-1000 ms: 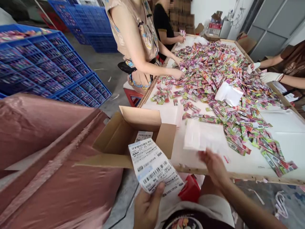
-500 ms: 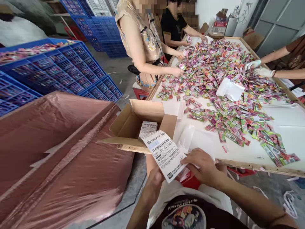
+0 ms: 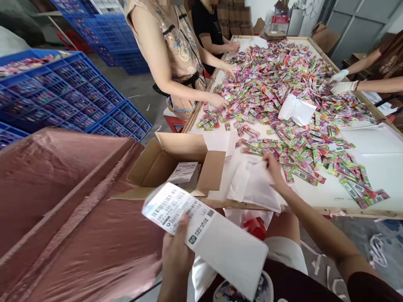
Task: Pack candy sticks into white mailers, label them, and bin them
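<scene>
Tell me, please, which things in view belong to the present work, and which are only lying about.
Probably in the work:
label strip, in the left hand
white bags, near the right hand
sachets
open carton

Apparently just lying about:
white strap
pink sheeting
brown box at the back

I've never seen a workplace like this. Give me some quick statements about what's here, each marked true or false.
1. The camera wearer's left hand holds printed labels. True.
2. The cardboard box is open, with a printed sheet inside. True.
3. The right hand is inside the cardboard box. False: it is over the table, beside the small packets.
4. The front blue crate is empty. False: colourful contents show in it.
5. Someone at the table's far right wears gloves. True.
</scene>
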